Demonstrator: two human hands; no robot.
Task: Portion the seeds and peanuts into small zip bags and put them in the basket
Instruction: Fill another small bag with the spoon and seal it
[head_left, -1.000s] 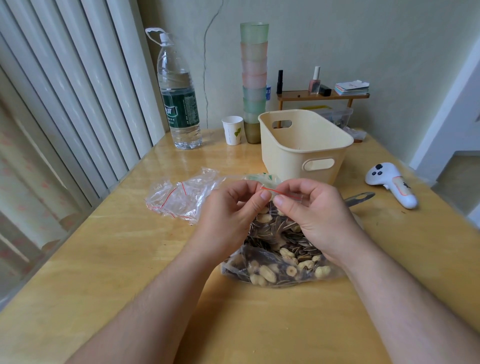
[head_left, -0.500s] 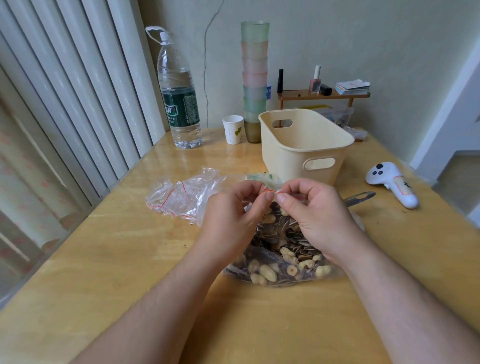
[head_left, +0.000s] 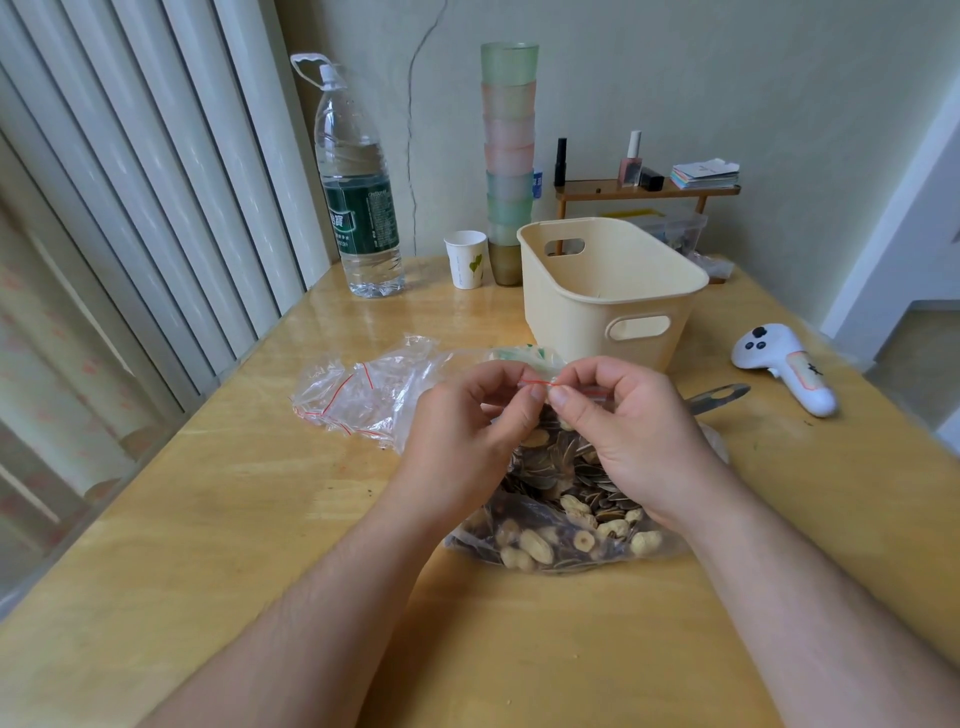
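Right now both hands, left hand (head_left: 467, 431) and right hand (head_left: 631, 431), pinch a small zip bag's red seal (head_left: 540, 383) above the big bag of seeds and peanuts (head_left: 566, 509), near the cream basket (head_left: 613, 296).

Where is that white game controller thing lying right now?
In the head view the white controller lies on the wooden table at the far right, right of the cream basket, apart from both hands.

Table layout: seed bag in front, basket behind it.

On the wooden table (head_left: 208, 519), a clear bag of seeds and peanuts (head_left: 566, 514) lies centre; crumpled empty zip bags (head_left: 363, 395) left; cream plastic basket (head_left: 608, 291) behind; white controller (head_left: 784, 364) right.
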